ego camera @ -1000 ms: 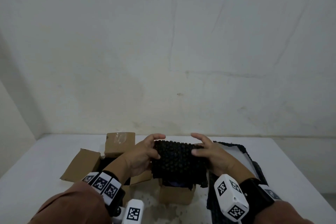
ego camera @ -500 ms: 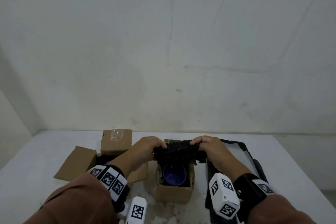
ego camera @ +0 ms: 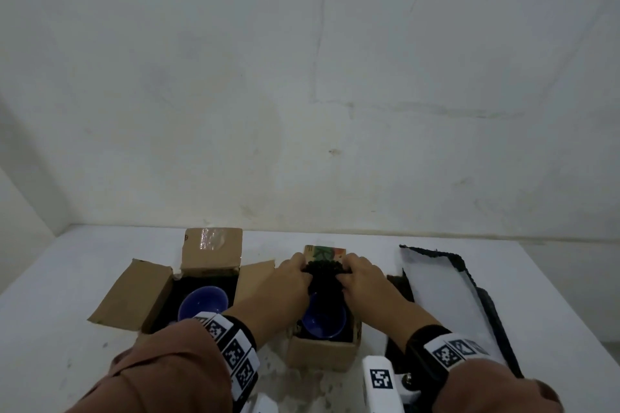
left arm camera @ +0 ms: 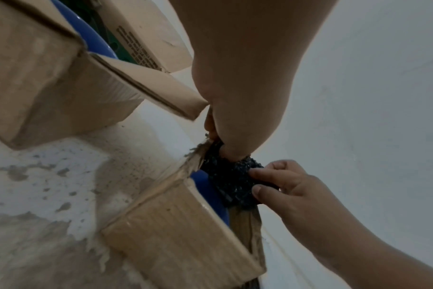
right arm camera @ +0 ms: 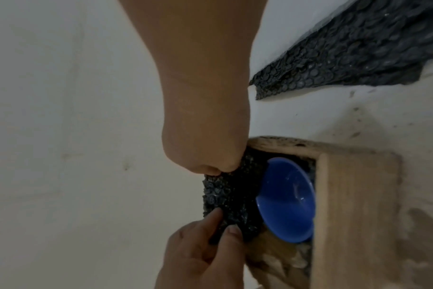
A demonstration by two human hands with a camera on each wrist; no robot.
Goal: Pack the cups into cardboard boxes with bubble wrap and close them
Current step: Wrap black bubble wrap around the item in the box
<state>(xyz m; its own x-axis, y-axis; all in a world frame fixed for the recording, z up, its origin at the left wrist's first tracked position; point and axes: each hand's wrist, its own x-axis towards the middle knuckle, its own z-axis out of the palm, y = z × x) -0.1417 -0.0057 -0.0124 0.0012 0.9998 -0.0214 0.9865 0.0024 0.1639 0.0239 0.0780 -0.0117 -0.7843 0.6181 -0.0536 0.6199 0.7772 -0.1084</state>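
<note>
A small open cardboard box (ego camera: 320, 354) stands in front of me with a blue cup (ego camera: 323, 322) inside. A bunched piece of black bubble wrap (ego camera: 323, 275) sits at the box's far side, behind the cup. My left hand (ego camera: 297, 270) pinches its left end and my right hand (ego camera: 355, 270) its right end. In the right wrist view the bubble wrap (right arm camera: 230, 197) lies against the cup (right arm camera: 287, 201) inside the box (right arm camera: 354, 215). In the left wrist view the wrap (left arm camera: 230, 179) is squeezed between both hands above the box (left arm camera: 181, 234).
A larger open box (ego camera: 141, 295) with its flaps spread stands to the left and holds another blue cup (ego camera: 203, 303) on dark padding. More black and clear bubble wrap sheets (ego camera: 436, 298) lie to the right. The wall is just behind the table (ego camera: 50, 278).
The bubble wrap was held spread out above the small box, hiding it. Both hands have bunched it and lowered it to the far side of the box, and the cup now shows.
</note>
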